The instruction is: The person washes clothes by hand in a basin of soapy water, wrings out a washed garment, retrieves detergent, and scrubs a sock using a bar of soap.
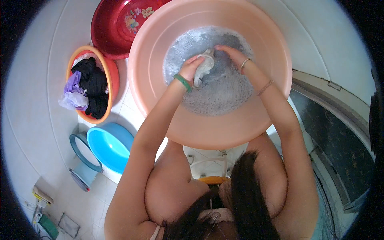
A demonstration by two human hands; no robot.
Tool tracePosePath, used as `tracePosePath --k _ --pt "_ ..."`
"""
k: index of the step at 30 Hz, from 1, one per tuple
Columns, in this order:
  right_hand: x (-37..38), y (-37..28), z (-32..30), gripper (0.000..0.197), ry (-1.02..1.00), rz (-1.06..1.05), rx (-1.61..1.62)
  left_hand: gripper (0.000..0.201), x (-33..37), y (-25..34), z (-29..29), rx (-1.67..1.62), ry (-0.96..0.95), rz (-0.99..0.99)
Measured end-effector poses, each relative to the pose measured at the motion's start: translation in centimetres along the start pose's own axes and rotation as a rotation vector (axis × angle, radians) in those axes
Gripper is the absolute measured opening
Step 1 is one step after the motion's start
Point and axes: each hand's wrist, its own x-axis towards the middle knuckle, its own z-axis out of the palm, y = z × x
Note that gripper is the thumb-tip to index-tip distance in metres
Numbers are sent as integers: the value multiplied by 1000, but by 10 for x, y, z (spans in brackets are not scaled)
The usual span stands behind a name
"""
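Note:
A large peach-coloured basin (150,60) stands in front of me, holding grey, sudsy water (220,96). Over the water, my left hand (190,67) is closed around a small, wet, pale cloth (205,66), bunched up, with one end hanging down toward the suds. What kind of garment it is I cannot make out. My right hand (234,55) is just right of the cloth, its visible finger stretched toward the cloth's upper end and nothing seen in its grasp. The rest of its fingers are partly hidden low over the water.
A red basin with a flower print (116,30) touches the peach basin at the far left. Below it, an orange-rimmed tub (114,86) holds black, purple and white laundry (93,82). A blue basin (114,146) sits nearer, beside a teal-rimmed item (82,150). A dark panel (328,136) lies right.

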Motion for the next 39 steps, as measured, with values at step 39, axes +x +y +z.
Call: tracePosePath --k 39 --pt "-77 -67 6 33 374 -829 -465 29 -56 50 52 80 -53 181"
